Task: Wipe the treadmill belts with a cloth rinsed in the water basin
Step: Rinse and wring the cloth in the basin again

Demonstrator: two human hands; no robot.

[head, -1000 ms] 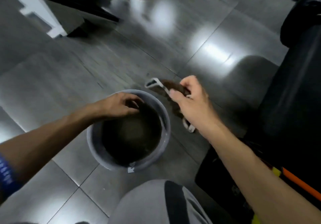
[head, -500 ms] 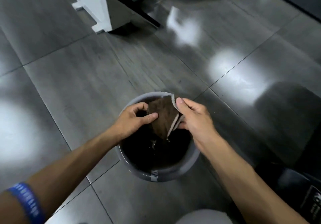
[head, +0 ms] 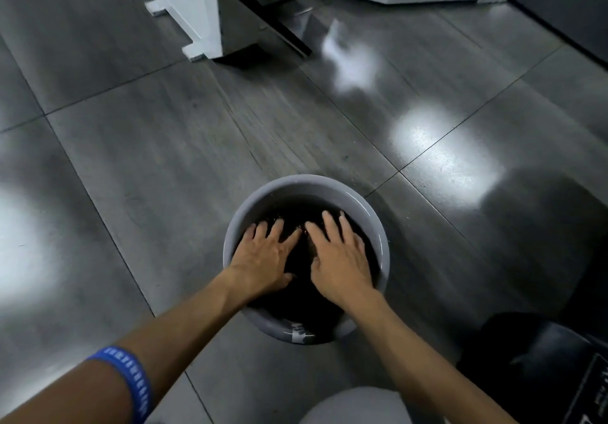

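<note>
- Head view looked down at a shiny gray tile floor with a round gray water basin sitting on it.
- On the far left, a blue wristband was on the left forearm.
- The left hand lay flat in the basin, palm down. Its fingers were straight and spread apart, pressing down into the dark water.
- Just beside it, the right hand lay flat the same way. Its fingers were straight and apart too, and gripped nothing that I could see.
- The cloth could not be seen. It was most likely under the two palms, pushed down in the dark water, but I cannot tell for sure.
- I think a wet cloth would be soft and floppy, and heavier than a dry one. It would drip a lot and might feel a bit slippery.
- A good way to take it would be to bunch it up in both hands and squeeze it over the basin, so water fell back in and not on the floor.
- The basin looked full, so it would be heavy and could slosh if bumped.
- White machine parts stood at the top of the view, well apart from the basin.
- On the far right, a black object sat near the basin. Whether it was part of a treadmill, I cannot tell.
</note>
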